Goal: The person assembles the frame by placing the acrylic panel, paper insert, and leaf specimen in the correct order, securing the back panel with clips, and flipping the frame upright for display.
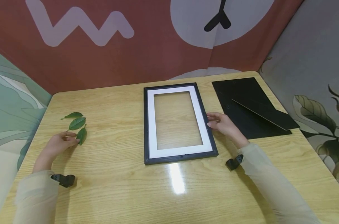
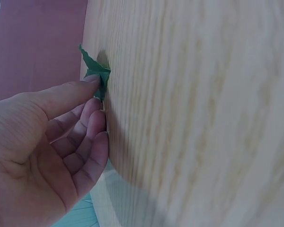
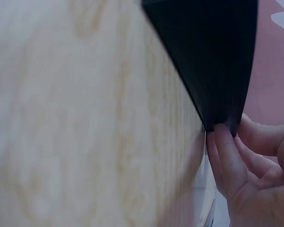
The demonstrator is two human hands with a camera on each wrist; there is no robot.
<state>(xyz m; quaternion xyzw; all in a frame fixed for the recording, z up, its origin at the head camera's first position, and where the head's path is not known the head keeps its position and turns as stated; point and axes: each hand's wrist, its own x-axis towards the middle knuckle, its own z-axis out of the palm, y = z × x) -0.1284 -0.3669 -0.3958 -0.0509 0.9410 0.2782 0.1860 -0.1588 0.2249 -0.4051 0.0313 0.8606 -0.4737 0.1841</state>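
On the left of the table, my left hand [image 1: 58, 144] pinches the lowest of three green leaves, a serrated leaf [image 1: 81, 136], between thumb and fingers. The left wrist view shows this leaf [image 2: 102, 78] at the fingertips, close to the tabletop. Two more leaves, a middle leaf [image 1: 77, 123] and an upper leaf [image 1: 73, 115], lie just beyond it. At the centre, a black picture frame [image 1: 181, 156] with a white inner mat [image 1: 151, 124] lies flat. My right hand [image 1: 223, 124] holds its right edge, the thumb and fingers on the black rim [image 3: 213, 61].
A black backing board [image 1: 242, 93] lies at the right of the wooden table [image 1: 110, 186]. Its stand flap [image 1: 270, 115] sticks up at an angle and reaches past the board. A red printed cloth [image 1: 147, 56] hangs behind the table's far edge.
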